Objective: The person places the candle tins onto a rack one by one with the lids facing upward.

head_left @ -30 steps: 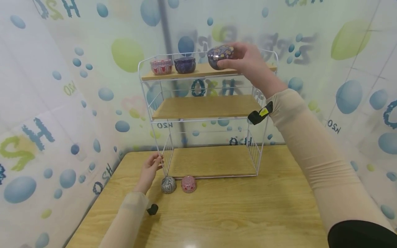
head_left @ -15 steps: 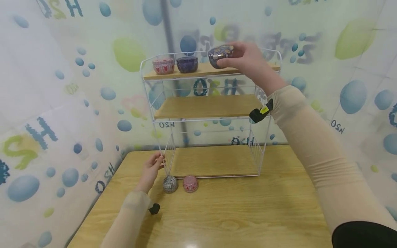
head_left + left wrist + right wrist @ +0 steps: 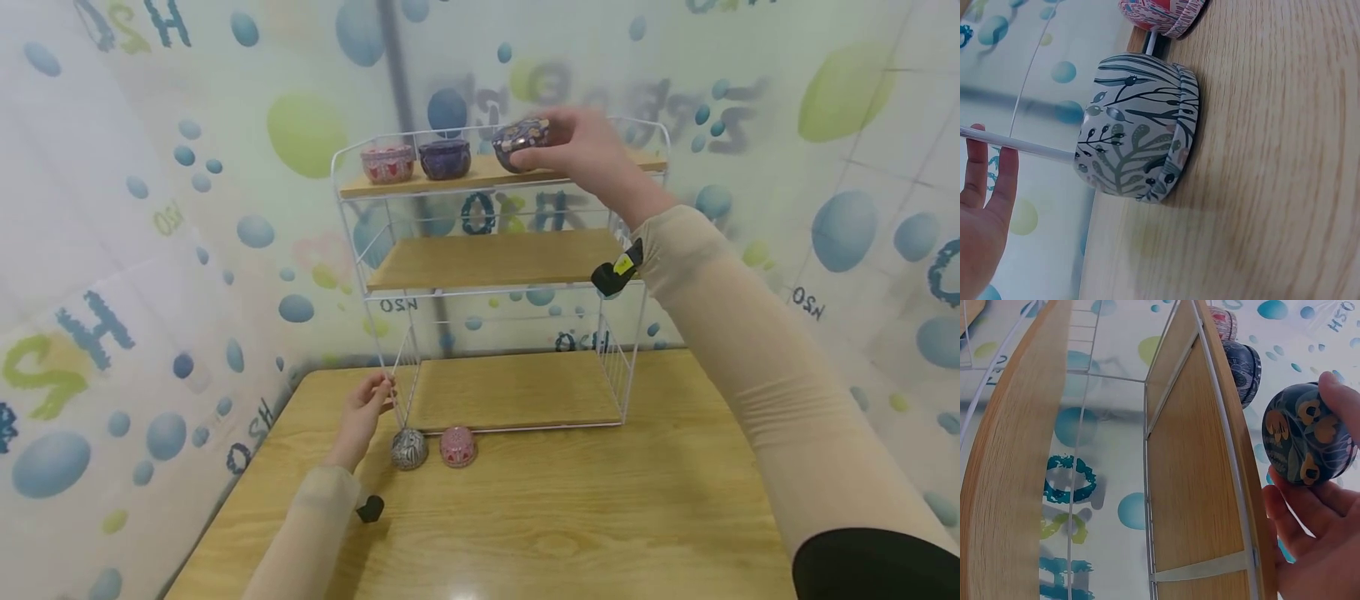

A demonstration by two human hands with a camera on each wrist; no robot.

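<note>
My right hand (image 3: 592,158) grips a round dark-blue floral tin (image 3: 517,143) between thumb and fingers, slightly tilted, at the upper shelf's front edge. In the right wrist view the tin (image 3: 1307,434) shows orange flowers; a gap beneath it cannot be judged. Left of it on the top shelf (image 3: 483,171) stand a dark-blue tin (image 3: 445,158) and a red-and-pink tin (image 3: 387,164). My left hand (image 3: 362,417) pinches the white rack's front left post (image 3: 1035,149), low down. Beside it on the table sits a black-and-white leaf-patterned tin (image 3: 1138,128).
The white wire rack has a middle board (image 3: 498,258) and a bottom board (image 3: 517,387). A pink tin (image 3: 457,447) sits on the wooden table (image 3: 570,517) by the rack's front edge. A patterned curtain (image 3: 750,275) hangs behind.
My right hand has brought the floral tin slightly left and down towards the top shelf. My left hand keeps its place on the post. The head view has shifted a little.
</note>
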